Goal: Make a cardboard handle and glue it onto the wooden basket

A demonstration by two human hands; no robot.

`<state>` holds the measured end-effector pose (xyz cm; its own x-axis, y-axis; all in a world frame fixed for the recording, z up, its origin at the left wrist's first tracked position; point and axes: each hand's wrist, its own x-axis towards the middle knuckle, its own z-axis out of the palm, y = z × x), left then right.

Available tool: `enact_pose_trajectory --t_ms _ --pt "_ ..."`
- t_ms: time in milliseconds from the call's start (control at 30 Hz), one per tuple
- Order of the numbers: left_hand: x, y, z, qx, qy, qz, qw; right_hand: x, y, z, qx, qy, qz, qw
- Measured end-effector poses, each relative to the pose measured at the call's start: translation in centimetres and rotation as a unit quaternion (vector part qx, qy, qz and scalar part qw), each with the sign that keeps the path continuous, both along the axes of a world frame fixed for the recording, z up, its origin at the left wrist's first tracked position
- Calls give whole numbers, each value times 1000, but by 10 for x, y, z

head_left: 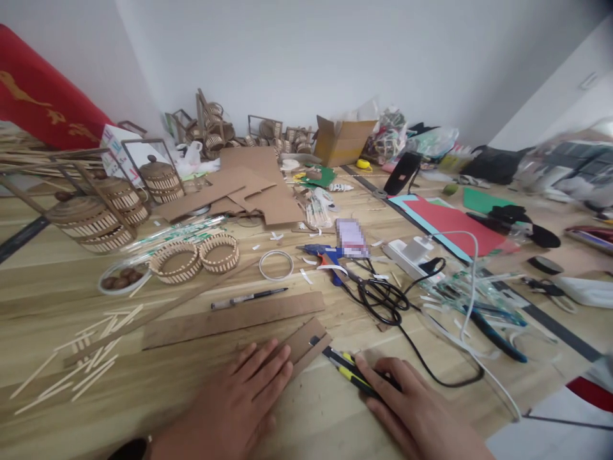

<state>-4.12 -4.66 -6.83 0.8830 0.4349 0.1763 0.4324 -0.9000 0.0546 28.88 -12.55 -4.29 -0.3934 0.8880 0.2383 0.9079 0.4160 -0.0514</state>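
Observation:
My left hand (pixel 239 396) lies flat with fingers stretched over a small cardboard strip (pixel 309 338), pressing it to the table. My right hand (pixel 407 399) is closed around a yellow and black utility knife (pixel 353 374). The knife's blade reaches the right end of the strip. Just beyond lies a longer cardboard strip (pixel 239 317), with a pen (pixel 249 298) above it. Black-handled scissors (pixel 383 299) and a blue glue gun (pixel 328 253) rest farther back.
Two slatted rings (pixel 175 257) stand left of a thin white ring (pixel 276 265). Loose wooden sticks (pixel 96 364) lie at left, near a bowl of brown balls (pixel 123 280). Cables, a power strip (pixel 412 260) and blue-handled pliers (pixel 498 338) occupy the right. Cardboard sheets (pixel 258 185) lie behind.

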Motion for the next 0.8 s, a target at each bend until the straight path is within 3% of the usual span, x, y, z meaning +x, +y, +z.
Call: enact_pose_trajectory --t_ms 233,467,633,800 --pt "-1 2 0 -9 -8 -4 1000 -9 -4 0 7 6 -5 1000" --pt "3 -1 4 -34 -9 -6 999 -15 -11 -1 -41 26 -18 999" --pt "24 4 10 -64 10 -21 998 -6 -8 -5 -28 34 -42 998" --pt "47 13 5 -82 3 4 997 1 10 -2 -33 39 -71 996"
